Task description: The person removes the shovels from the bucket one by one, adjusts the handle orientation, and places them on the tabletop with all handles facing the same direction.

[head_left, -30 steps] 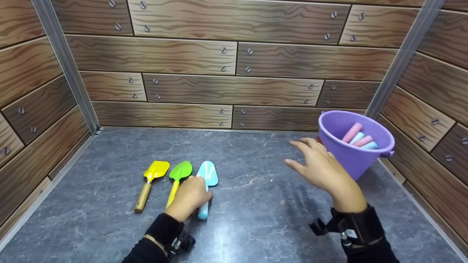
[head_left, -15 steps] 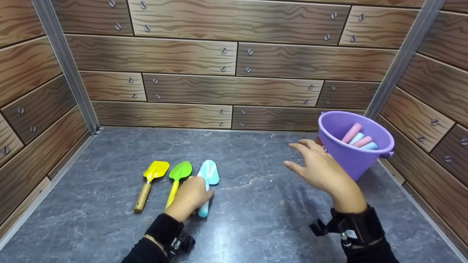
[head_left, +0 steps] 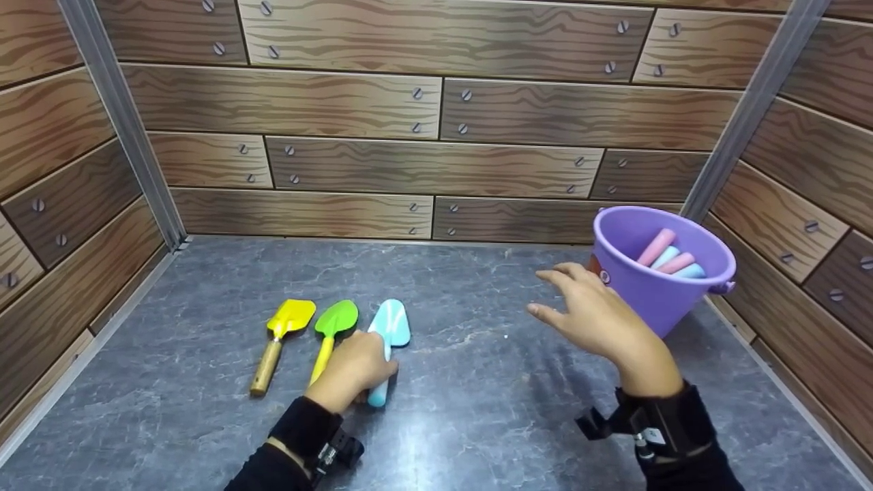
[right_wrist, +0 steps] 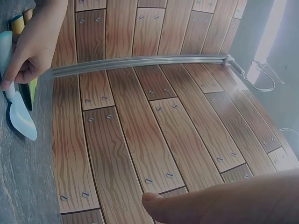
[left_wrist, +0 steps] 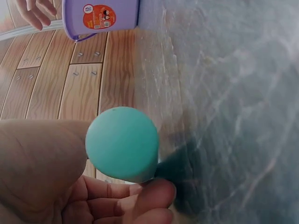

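Presently gripping — blue trowel [head_left: 391,322] in your left hand [head_left: 357,359].
Your right hand [head_left: 599,315] hangs spread and empty near the purple bucket [head_left: 667,300] — lifting probably calls for a steady pinch.

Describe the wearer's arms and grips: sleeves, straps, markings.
The left sleeve and right sleeve are black, like the left strap and right strap, each with a silvery fitting and black mount. The right strap shows a white label. Left grip and right grip: gloveless.
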`<state>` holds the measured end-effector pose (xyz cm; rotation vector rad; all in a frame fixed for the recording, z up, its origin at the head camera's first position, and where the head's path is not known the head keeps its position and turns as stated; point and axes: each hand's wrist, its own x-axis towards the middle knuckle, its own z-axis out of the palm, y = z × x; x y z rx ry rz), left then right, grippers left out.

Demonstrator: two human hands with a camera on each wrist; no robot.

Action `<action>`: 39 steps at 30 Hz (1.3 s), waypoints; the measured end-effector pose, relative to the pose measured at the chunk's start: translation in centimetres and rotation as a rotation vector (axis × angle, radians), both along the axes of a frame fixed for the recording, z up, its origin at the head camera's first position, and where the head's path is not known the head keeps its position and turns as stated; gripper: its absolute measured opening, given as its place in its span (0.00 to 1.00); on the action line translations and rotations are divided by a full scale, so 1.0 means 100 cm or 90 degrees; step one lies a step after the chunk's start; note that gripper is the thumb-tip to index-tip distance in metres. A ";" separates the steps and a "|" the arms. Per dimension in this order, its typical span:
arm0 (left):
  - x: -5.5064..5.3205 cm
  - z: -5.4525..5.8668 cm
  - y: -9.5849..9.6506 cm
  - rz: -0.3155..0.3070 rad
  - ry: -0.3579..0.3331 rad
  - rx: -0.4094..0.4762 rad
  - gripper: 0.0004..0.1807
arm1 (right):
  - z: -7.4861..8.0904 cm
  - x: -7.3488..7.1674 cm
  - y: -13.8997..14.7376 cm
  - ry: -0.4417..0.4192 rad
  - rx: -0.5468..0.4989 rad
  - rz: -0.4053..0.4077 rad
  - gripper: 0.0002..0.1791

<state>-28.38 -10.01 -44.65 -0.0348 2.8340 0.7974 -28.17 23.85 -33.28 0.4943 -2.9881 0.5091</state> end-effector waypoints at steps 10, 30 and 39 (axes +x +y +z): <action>0.004 0.005 0.001 -0.017 0.004 -0.032 0.20 | 0.000 0.000 0.001 -0.007 0.002 0.002 0.38; -0.004 -0.006 -0.002 0.001 -0.030 -0.017 0.18 | 0.002 0.001 0.000 -0.008 0.007 0.006 0.38; -0.006 -0.003 -0.003 0.015 -0.033 -0.017 0.13 | 0.000 0.000 0.001 -0.005 0.007 0.008 0.38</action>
